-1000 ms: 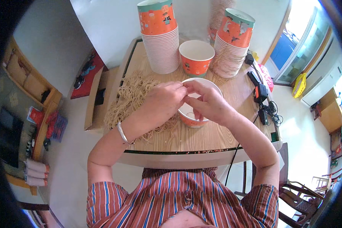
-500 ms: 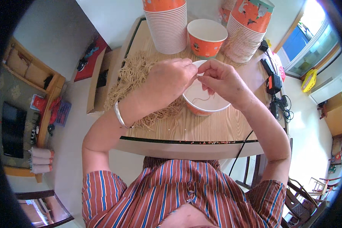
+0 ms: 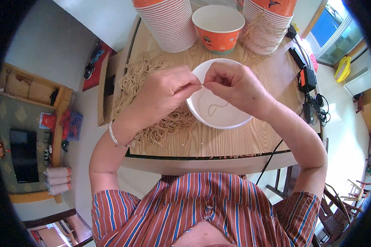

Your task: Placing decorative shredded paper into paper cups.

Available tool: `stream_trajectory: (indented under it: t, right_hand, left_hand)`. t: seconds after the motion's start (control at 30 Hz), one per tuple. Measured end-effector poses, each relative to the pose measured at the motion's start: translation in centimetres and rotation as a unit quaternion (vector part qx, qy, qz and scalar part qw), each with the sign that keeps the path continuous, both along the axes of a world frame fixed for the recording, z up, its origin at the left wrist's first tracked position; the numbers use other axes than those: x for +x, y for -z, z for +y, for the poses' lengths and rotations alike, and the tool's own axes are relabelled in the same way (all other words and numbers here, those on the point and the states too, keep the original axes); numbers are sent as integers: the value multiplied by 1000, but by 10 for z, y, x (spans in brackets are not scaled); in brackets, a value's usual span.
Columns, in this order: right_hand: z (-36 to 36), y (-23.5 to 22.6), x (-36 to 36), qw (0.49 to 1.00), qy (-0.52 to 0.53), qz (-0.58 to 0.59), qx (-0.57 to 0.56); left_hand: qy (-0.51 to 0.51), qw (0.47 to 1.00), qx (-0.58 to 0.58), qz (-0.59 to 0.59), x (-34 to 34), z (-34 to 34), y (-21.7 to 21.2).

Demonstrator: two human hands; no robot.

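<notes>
Above a white paper bowl (image 3: 196, 109), my left hand (image 3: 167, 88) and my right hand (image 3: 237, 84) meet fingertip to fingertip. Each pinches a thin piece of tan string, of which only a tiny bit shows between the fingertips. A loop of the same kind of string (image 3: 212, 110) lies on the bowl's inside. Partly under my left wrist spreads a tangled heap of tan string (image 3: 140, 76). My right hand covers part of the bowl's far right rim.
Behind stands an orange paper bucket (image 3: 218, 39), between a stack of paper buckets (image 3: 169, 29) and another stack (image 3: 266, 33) with string hanging on it. Black power adapters (image 3: 307, 80) and cables line the table's right edge. An open cardboard box (image 3: 105, 99) adjoins the left edge.
My view has shifted, so the bowl and table appear larger. Both hands have drawn slightly apart at the wrists, fingertips still together; more of the bowl's inside and string shows.
</notes>
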State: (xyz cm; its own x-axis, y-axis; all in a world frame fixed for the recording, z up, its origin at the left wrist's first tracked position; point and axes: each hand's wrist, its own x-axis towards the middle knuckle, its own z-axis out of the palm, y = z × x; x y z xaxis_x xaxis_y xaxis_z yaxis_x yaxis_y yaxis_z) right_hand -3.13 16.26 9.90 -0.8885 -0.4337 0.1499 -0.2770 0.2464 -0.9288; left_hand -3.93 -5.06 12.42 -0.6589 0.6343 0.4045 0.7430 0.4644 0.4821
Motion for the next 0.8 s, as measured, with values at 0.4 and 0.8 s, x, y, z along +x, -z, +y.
stream_trajectory:
  t: [0.4, 0.8]
  right_hand:
    - [-7, 6, 8, 989, 30, 128, 73]
    - [-15, 22, 0, 996, 18, 15, 86]
  left_hand:
    - [54, 994, -3, 94, -11, -9, 10]
    - [-129, 981, 110, -99, 0, -33, 53]
